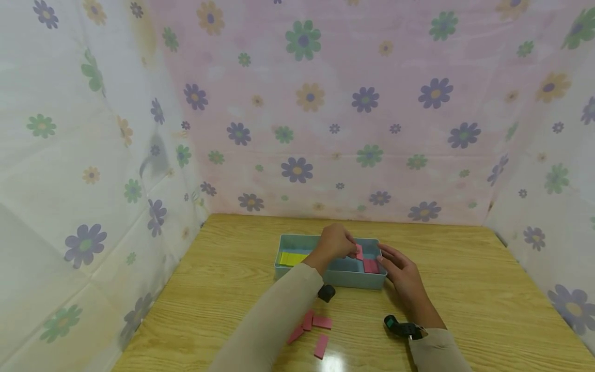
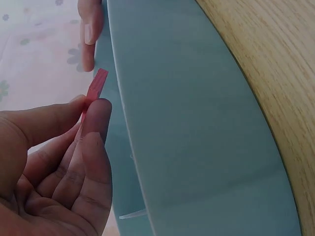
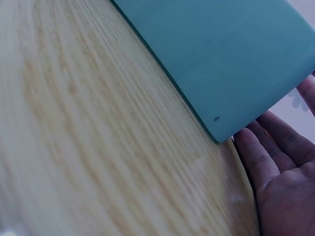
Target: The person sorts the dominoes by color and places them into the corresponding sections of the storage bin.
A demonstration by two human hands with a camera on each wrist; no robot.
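My left hand (image 1: 337,243) is over the right half of a light blue box (image 1: 355,280). Between thumb and fingertips it pinches a thin pink rectangular block (image 2: 97,84), also visible above the box in the head view. My right hand (image 1: 406,274) rests at the box's right end, fingers along the outer wall and thumb at the near rim corner. In the right wrist view its fingers (image 3: 255,153) lie extended against the lower corner. More pink blocks (image 1: 370,266) lie inside the right end, and yellow blocks (image 1: 293,259) lie in the left end.
Several loose pink blocks (image 1: 322,322) lie on the wooden table (image 1: 483,289) in front of the box, partly behind the left sleeve (image 1: 274,315). A divider (image 2: 133,214) shows inside the box. Flowered cloth (image 1: 260,170) hangs behind and at both sides.
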